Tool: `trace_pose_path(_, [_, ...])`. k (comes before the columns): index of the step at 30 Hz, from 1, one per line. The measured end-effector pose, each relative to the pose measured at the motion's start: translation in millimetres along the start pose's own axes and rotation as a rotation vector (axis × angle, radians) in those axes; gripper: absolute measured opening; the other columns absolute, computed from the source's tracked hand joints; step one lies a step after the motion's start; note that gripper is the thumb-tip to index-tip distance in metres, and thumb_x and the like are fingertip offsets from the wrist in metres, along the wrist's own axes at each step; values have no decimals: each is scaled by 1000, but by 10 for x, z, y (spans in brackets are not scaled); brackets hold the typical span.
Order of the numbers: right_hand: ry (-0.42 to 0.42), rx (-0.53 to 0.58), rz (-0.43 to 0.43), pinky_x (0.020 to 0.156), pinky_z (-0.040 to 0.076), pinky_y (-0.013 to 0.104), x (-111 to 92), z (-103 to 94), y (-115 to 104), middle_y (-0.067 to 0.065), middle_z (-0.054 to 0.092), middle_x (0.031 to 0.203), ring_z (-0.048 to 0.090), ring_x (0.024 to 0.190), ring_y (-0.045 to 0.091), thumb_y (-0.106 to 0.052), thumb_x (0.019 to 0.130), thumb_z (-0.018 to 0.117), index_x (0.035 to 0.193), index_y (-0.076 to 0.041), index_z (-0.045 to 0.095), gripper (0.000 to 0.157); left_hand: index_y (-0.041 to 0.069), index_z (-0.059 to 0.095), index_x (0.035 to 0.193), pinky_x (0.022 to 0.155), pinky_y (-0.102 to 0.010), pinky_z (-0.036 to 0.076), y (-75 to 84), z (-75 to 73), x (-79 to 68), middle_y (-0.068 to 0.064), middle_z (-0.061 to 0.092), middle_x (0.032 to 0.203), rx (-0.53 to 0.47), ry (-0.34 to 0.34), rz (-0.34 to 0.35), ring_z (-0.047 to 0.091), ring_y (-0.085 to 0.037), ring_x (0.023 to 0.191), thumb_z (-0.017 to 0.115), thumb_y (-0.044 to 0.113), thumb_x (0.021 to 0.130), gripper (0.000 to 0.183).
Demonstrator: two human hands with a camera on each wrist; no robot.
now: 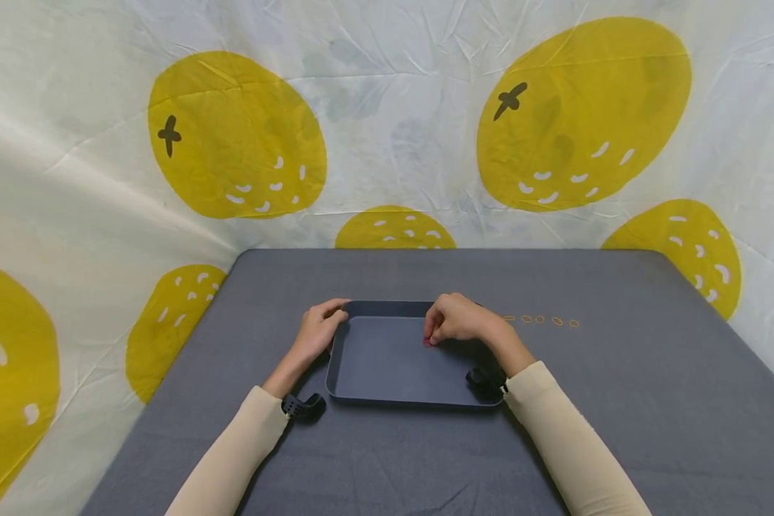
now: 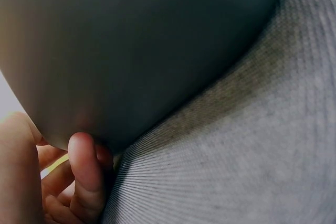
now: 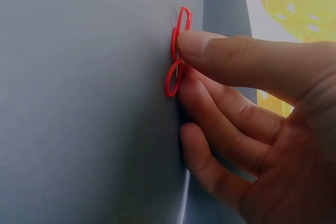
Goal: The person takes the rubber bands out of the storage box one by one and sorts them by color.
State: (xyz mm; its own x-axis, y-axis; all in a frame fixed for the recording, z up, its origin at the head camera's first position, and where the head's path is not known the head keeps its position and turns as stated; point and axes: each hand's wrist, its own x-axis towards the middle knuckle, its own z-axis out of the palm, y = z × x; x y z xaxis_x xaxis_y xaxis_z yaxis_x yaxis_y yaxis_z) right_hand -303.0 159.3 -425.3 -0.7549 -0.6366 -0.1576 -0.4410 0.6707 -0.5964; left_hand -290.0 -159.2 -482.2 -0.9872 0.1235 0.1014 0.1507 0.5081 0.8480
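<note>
A shallow dark grey tray (image 1: 387, 365) lies on the table. My left hand (image 1: 316, 330) grips its far left corner, the thumb at the rim. In the left wrist view, curled fingers (image 2: 86, 161) show against the tray's outer wall (image 2: 136, 61). Over the tray's far right part, my right hand (image 1: 458, 319) reaches down and pinches red rubber bands (image 1: 428, 342) between thumb and fingertips. Up close in the right wrist view, the red loops (image 3: 171, 82) stick out above and below the thumb, against the tray floor (image 3: 84, 98). How many loops there are is partly hidden by the thumb.
Several small orange rubber bands (image 1: 540, 319) lie in a row on the grey cloth-covered table (image 1: 619, 401), right of the tray. A white curtain (image 1: 400, 143) with yellow fruit prints hangs behind the table and along its sides.
</note>
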Motion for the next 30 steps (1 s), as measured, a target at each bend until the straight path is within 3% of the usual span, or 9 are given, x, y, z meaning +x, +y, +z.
trace_pose_path(7, [1,-14,14,64,50,24,1,2,0,-3,76,78,63,69,6,1,84,73,89,-12,78,15,17,68,138,82,-38,57,-1,-2,-3,-9,75,125,6,8,0,69,-23,79,55,22,104,36])
trace_pose_path(13, [3,-43,0,64,49,24,-3,8,6,-5,75,75,60,67,6,-3,85,78,80,-15,77,13,18,69,137,92,-42,57,5,-2,-9,-8,75,126,2,4,-5,70,-20,95,56,22,104,36])
trace_pose_path(19, [24,-67,-15,64,50,23,-4,0,19,-5,75,76,59,67,5,-7,87,79,80,-15,80,11,19,69,137,79,-37,57,13,3,-8,-8,76,123,-3,2,-9,68,-21,74,56,23,104,36])
trace_pose_path(24, [38,-60,-29,64,49,23,-6,-9,8,-5,76,78,57,66,6,-10,89,80,84,-14,82,7,19,68,138,82,-34,56,21,0,-14,-9,75,124,1,2,-11,66,-13,74,56,23,104,36])
trace_pose_path(28, [54,-37,-27,65,51,24,-28,-48,-24,-4,77,81,59,69,7,-10,91,78,88,-12,83,6,18,68,138,70,-34,56,22,4,-22,-10,76,122,-11,-1,-14,57,-17,51,56,23,104,37])
trace_pose_path(30, [68,-22,-30,66,53,24,-49,-78,-40,-3,77,83,61,70,7,-9,91,77,90,-11,83,6,17,68,138,67,-30,54,22,4,-24,-10,76,121,-15,-1,-13,56,-14,50,56,23,104,37])
